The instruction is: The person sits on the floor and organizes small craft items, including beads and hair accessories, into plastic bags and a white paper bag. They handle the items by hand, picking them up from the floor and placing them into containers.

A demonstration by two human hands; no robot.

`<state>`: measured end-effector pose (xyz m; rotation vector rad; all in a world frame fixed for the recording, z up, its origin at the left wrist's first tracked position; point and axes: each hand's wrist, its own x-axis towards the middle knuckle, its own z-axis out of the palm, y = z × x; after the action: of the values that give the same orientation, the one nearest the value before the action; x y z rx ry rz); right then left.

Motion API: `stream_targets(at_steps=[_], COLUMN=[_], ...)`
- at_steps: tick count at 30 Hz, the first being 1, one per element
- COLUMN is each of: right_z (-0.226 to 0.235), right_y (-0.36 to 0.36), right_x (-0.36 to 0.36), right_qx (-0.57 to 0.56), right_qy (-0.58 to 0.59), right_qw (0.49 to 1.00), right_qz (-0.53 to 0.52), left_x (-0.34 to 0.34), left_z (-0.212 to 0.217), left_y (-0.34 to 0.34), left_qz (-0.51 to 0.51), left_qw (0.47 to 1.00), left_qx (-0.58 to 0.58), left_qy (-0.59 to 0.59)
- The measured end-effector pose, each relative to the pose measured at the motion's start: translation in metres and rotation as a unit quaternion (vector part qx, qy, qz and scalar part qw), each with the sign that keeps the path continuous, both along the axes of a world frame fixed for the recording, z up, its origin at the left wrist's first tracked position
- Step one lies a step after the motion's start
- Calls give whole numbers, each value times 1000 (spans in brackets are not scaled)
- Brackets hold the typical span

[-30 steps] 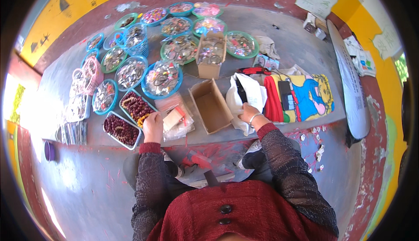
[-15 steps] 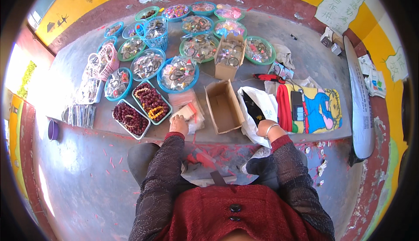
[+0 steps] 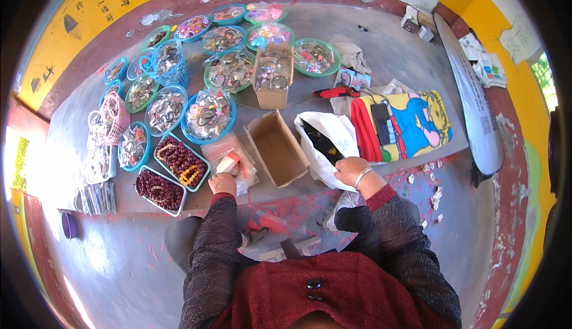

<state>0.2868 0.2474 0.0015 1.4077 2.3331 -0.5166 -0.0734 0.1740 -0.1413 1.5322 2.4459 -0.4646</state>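
Note:
My left hand (image 3: 223, 184), fingers curled in, rests at the near edge of a stack of clear plastic bags (image 3: 243, 173). Just beyond it a small pale block with a red end (image 3: 228, 162) lies on the bags. What the left fingertips hold, if anything, is hidden. My right hand (image 3: 353, 173), with a silver bangle on the wrist, grips the near right rim of a white plastic bag (image 3: 342, 131). Dark contents (image 3: 320, 140) with a yellow patch show in the bag's mouth. Between the hands stands an open, bare-bottomed cardboard box (image 3: 277, 153).
Trays of dark red bead strings (image 3: 159, 191) lie left of my left hand. Behind are several round baskets (image 3: 207, 117) of packaged trinkets and another cardboard box (image 3: 272, 98). A colourful towel (image 3: 417, 123) with a phone (image 3: 383, 123) lies right. The platform's front edge runs below my hands.
The whole view has turned and shifted, so the goods sit farther left. My left hand is slightly nearer me, beside the block. My right hand stays at the white bag's rim.

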Motion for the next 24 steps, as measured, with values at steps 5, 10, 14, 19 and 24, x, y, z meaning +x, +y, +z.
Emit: stream_targets(at_steps=[5,10,14,19,24], right_z=[3,1,-2,0,8], right_y=[-5,-8,-7,-3,1], right_x=[-1,-13,-12,-13,-31], right_qx=[-3,14,10,34,80], right_qy=[-7,18,7,28,172], right_qw=[1000,999,999,998,982], right_qz=[4,35,47,32,1], left_x=[0,-8,-9,-21,-9], left_z=[17,-5,-5,27,87], left_y=[-4,-9,-7,2,-5], left_qz=[-20,8,52,104,321], left_qw=[998,995,983,922,524], left_qx=[59,92,159,338,333], left_qy=[12,-41,-80,-160,-715])
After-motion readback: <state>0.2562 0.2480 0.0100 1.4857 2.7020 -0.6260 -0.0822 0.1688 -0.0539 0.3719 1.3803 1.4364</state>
